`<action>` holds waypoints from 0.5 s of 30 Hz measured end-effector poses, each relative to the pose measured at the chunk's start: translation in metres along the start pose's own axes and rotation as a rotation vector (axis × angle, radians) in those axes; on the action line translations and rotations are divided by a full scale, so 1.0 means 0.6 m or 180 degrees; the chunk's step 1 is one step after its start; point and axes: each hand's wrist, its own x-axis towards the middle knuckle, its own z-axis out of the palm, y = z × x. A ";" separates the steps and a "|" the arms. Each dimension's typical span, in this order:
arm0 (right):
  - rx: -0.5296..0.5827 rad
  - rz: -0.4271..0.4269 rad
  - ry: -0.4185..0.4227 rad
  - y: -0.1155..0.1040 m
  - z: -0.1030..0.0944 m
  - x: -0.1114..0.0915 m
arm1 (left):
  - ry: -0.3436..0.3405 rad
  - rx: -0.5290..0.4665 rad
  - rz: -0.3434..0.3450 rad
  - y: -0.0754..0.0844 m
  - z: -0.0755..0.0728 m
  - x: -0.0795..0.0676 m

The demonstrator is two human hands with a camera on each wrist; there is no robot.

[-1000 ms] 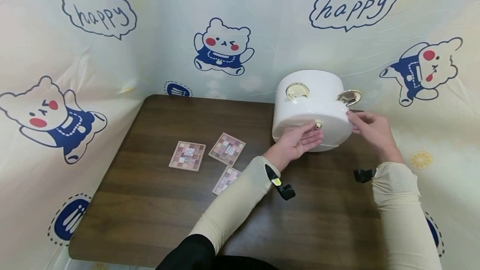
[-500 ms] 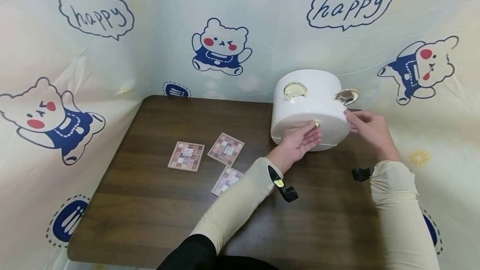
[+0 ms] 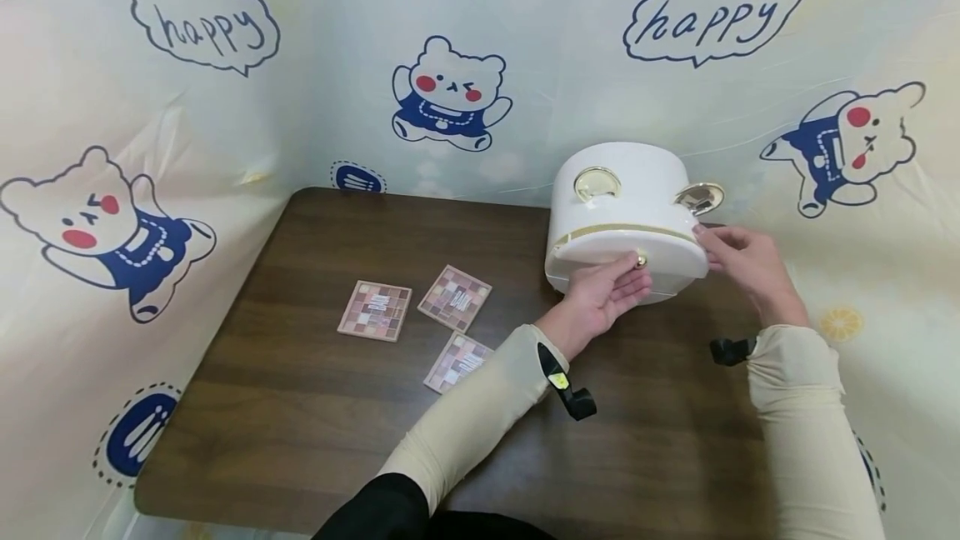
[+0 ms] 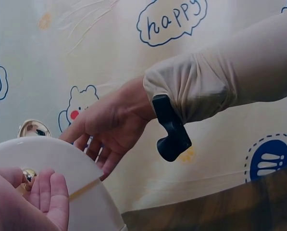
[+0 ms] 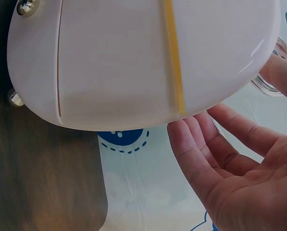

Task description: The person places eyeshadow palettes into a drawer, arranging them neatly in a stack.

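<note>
Newly, 1 gold strip (image 5: 173, 53) shows across the white box (image 3: 633, 177).

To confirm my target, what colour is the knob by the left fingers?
The knob is shiny gold, seen best in the left wrist view.

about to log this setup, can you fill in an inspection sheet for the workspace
Surface: dark wood-grain table
Job's things: white storage case with a gold knob
Clutter: three square makeup palettes left of the case, one partly hidden by the left sleeve
Hands: left hand pinches the knob; right hand touches the case's right side
Cables: nothing seen
Surroundings: backdrop printed with cartoon bears and "happy" bubbles
</note>
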 end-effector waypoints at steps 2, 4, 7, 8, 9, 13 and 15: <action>-0.0008 0.0018 -0.0051 0.002 -0.002 0.000 | -0.0010 0.0007 0.0006 -0.002 0.000 -0.002; -0.0020 0.0013 -0.0069 0.003 -0.003 0.001 | -0.0025 0.0029 0.0018 -0.004 -0.001 -0.004; -0.0033 -0.0032 -0.0042 0.005 -0.003 0.004 | -0.0026 0.0037 0.0020 -0.006 -0.005 -0.007; -0.0052 -0.0044 -0.0027 0.006 -0.002 0.005 | -0.0025 0.0037 0.0020 -0.007 -0.006 -0.008; -0.0064 -0.0056 -0.0016 0.007 -0.002 0.005 | -0.0026 0.0034 0.0013 -0.008 -0.007 -0.009; -0.0087 -0.0059 0.0023 0.011 -0.002 0.006 | -0.0033 0.0031 -0.0004 -0.012 -0.008 -0.016; -0.0081 -0.0043 0.0016 0.011 -0.002 0.005 | -0.0035 0.0034 -0.0001 -0.014 -0.008 -0.019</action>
